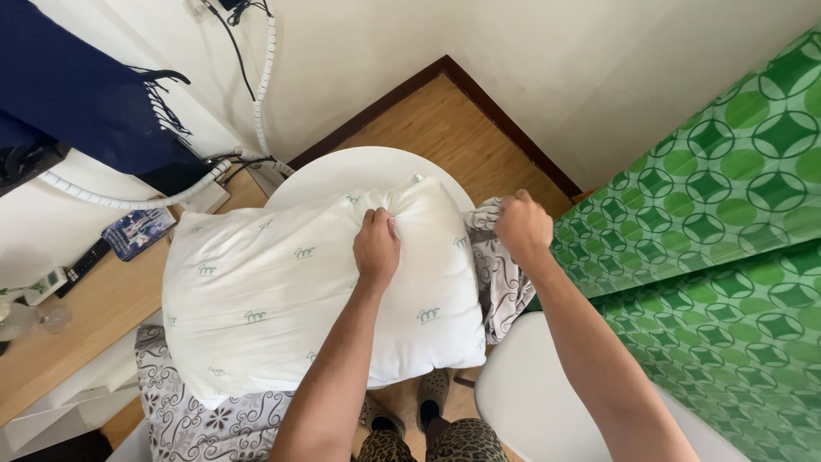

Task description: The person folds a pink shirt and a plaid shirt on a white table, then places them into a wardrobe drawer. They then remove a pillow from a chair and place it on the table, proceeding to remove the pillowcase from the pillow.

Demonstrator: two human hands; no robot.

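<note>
Leopard-print trousers [453, 443] sit at 6 o'clock, with 2 forearms rising from them. At centre, the left hand [376, 248] pinches the top edge of a white pillow [291, 291], fingers closed on its fabric. Toward 2 o'clock from it, the right hand [523, 224] is fisted around a grey patterned pillowcase [500, 278] that hangs beside the pillow. Green circle-print cloth [718, 214] fills 3 o'clock.

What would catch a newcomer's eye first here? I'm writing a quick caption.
A big white pillow fills the middle, the left hand pinching its top edge. Beside it the right hand grips a grey patterned pillowcase. A bright green circle-patterned cloth covers the right side.
</note>
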